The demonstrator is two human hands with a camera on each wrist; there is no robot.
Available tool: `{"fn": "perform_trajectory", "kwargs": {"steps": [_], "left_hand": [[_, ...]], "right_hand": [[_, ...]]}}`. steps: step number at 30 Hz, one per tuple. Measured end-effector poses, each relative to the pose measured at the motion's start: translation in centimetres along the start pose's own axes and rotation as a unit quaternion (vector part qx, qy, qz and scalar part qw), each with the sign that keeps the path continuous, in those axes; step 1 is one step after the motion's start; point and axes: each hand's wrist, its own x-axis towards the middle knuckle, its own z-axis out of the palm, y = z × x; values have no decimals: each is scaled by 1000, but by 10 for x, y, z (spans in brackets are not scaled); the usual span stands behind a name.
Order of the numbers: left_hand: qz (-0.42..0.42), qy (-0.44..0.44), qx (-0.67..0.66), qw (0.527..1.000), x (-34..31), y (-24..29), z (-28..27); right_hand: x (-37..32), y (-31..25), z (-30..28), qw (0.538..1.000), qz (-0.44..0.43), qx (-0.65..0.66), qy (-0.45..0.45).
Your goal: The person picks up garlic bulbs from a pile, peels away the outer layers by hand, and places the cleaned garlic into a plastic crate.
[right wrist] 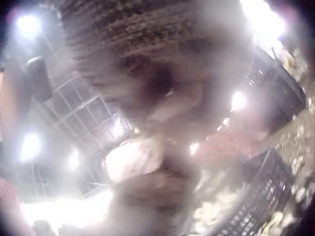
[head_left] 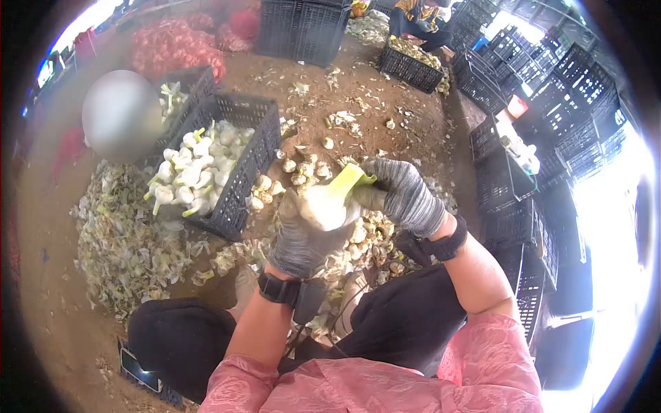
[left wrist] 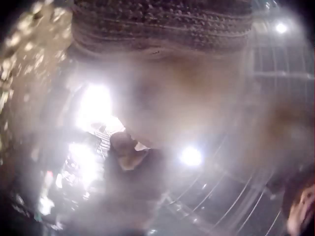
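Observation:
In the head view, a white garlic bulb [head_left: 323, 208] with a thick yellow-green stem [head_left: 346, 180] is held up before the lap. My left hand [head_left: 301, 241], in a grey knit glove, grips the bulb from below and the left. The gloved right hand [head_left: 407, 196] pinches at the stem, fingers at its upper end and thumb lower down. Part of the garlic bulb [right wrist: 134, 160] appears pale and blurred in the right wrist view. Haze and glove fabric cover much of the left wrist view. Beneath the hands lie several untrimmed garlic bulbs [head_left: 303, 175].
A black plastic crate [head_left: 265, 148] of trimmed garlic stands at left, beside a heap of peelings [head_left: 131, 241]. Stacked black crates [head_left: 506, 179] line the right side. Red net sacks [head_left: 172, 48] lie at the back, and another person [head_left: 420, 20] sits behind a crate.

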Motion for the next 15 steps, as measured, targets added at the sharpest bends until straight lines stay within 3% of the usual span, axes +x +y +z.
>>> {"fn": "perform_trajectory", "kwargs": {"steps": [1, 2, 3, 4, 7, 8, 9, 11, 13, 15], "left_hand": [[77, -1, 167, 983, 1, 0, 0], [152, -3, 327, 933, 2, -1, -1], [222, -7, 476, 851, 2, 0, 6], [172, -9, 340, 925, -6, -2, 24], [191, 35, 237, 952, -6, -6, 20], [132, -38, 203, 969, -6, -3, 15], [133, -38, 206, 969, -5, -6, 14], [131, -86, 66, 985, -3, -12, 13], [106, -59, 32, 992, -5, -11, 14], [133, -17, 86, 987, 0, -10, 4]], "right_hand": [[-2, 1, 0, 1000, 15, 9, 20], [-5, 0, -3, 995, 80, 67, -1], [-7, -2, -2, 994, 80, 70, 0], [-10, -4, 0, 993, 77, 94, -1], [-12, -12, 1, 991, 79, 103, -15], [-12, -13, 2, 983, 75, 163, -27], [-12, -13, 2, 972, 70, 221, -39], [-13, -18, -5, 962, 118, 240, -62], [-12, -16, -5, 879, 226, 414, -65], [-14, -21, 0, 869, 195, 453, -31]]}}
